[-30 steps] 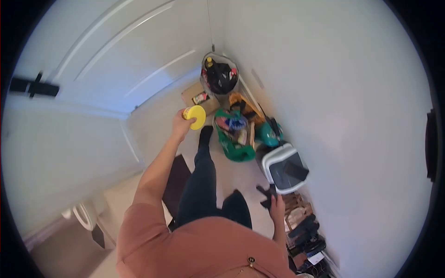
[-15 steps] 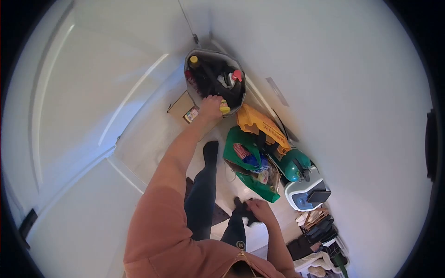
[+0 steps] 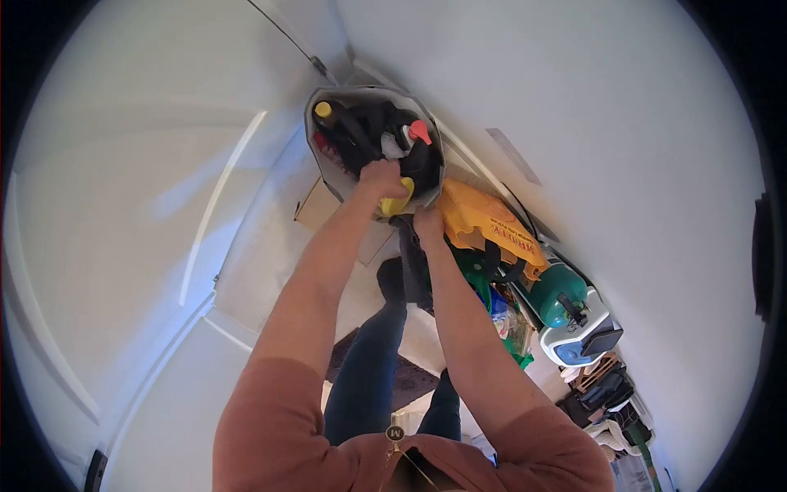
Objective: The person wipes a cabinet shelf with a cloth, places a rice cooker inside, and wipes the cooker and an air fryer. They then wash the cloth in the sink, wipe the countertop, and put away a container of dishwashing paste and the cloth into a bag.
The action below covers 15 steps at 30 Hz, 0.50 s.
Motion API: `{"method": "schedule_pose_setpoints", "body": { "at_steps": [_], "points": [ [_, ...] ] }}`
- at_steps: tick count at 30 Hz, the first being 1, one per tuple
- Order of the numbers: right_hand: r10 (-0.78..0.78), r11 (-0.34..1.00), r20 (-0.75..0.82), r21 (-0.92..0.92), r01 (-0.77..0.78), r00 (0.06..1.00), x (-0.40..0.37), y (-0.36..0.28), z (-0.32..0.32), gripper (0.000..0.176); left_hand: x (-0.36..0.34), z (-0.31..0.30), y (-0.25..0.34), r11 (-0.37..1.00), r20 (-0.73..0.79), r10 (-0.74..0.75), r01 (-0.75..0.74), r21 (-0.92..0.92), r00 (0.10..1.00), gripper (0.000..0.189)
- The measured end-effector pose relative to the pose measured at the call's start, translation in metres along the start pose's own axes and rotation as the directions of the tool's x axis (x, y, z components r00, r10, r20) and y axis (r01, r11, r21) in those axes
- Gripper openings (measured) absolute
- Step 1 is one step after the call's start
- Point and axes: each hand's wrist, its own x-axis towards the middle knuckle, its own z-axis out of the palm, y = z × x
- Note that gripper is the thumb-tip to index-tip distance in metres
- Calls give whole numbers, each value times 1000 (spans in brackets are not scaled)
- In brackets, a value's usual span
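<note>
A grey open bin stands in the corner, with dark items, a yellow-capped dark bottle and a red-topped bottle in it. My left hand is closed on a yellow item at the bin's near side. Just right of it, at the near rim, my right hand is closed on a dark cloth, which hangs down over the floor.
Behind my right arm lie an orange bag and a green bag. Farther right are a green tank, a white and blue container and piled items. A cardboard box sits left of the bin, against the white wall.
My right hand has moved forward from low beside my leg to the bin's near rim, with the dark cloth. My left hand remains at the bin with the yellow item, which now shows more fully.
</note>
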Motion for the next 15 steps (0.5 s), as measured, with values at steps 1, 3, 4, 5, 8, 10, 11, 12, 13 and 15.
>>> {"method": "schedule_pose_setpoints", "body": {
  "at_steps": [1, 3, 4, 5, 8, 10, 11, 12, 13, 15],
  "points": [
    [53, 997, 43, -60, -50, 998, 1, -9, -9, 30, 2, -8, -6, 998, -35, -56, 55, -9, 998, 56],
    [89, 990, 87, -116, -79, 992, 4, -8, -20, 29, -7, -30, -18, 985, -91, -168, 166, -36, 982, 50],
    [67, 993, 89, -106, -58, 994, 8, -1, -20, 29, -13, -44, -23, 976, -148, -218, 213, -49, 965, 48],
    [41, 995, 88, -92, -33, 995, 10, 3, -20, 29, -17, -57, -29, 964, -209, -265, 257, -64, 941, 47],
    [142, 986, 53, 81, -146, 988, 1, -2, -26, 28, -13, -74, -42, 962, -280, -271, 268, -51, 921, 48],
    [111, 982, 67, 147, -120, 992, -8, -13, -35, 28, -13, -69, -51, 977, -402, -207, 213, -31, 892, 50],
    [94, 978, 71, 182, -106, 993, -11, -17, -38, 28, -12, -67, -50, 983, -462, -171, 183, -19, 870, 51],
    [90, 984, 72, 150, -100, 993, -7, -13, -36, 28, -22, -70, -43, 990, -478, -140, 107, -95, 867, 53],
    [87, 988, 74, 118, -96, 993, -2, -11, -33, 28, -31, -70, -33, 984, -430, -135, 69, -165, 893, 53],
    [68, 990, 78, 119, -77, 995, 1, -8, -32, 28, -42, -66, -10, 952, -334, -115, 8, -306, 936, 52]
  ]
}}
